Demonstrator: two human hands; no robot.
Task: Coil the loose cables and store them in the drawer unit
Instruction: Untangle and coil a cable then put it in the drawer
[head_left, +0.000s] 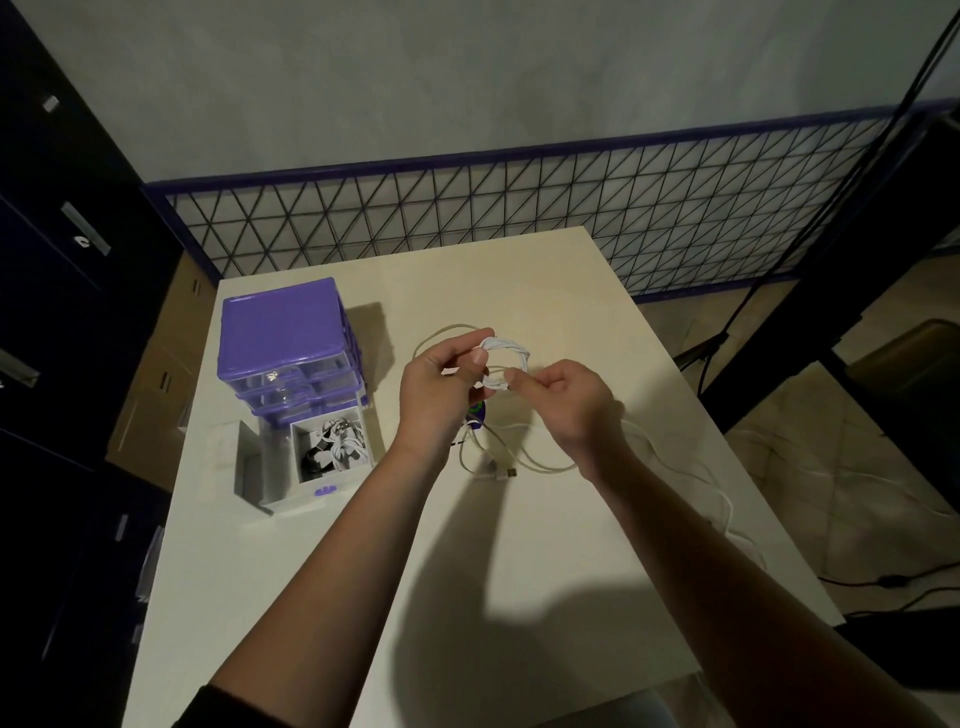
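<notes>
Above the middle of the pale table (519, 597), the left hand (441, 387) and the right hand (563, 400) both pinched a small white cable coil (506, 361), one at each side. Loose cables (524, 457) lay on the table just beneath. To the left stood the purple drawer unit (288, 345), its bottom drawer (317, 460) pulled out toward the near side with coiled cables inside.

A dim home workroom or small office: a plain cream tabletop (519, 545) stands by a grey wall (467, 78) with a wire-grid panel (519, 208), dark filing cabinets (62, 234) and cardboard boxes (156, 374) past its left edge, tiled floor (831, 467) to its right.
</notes>
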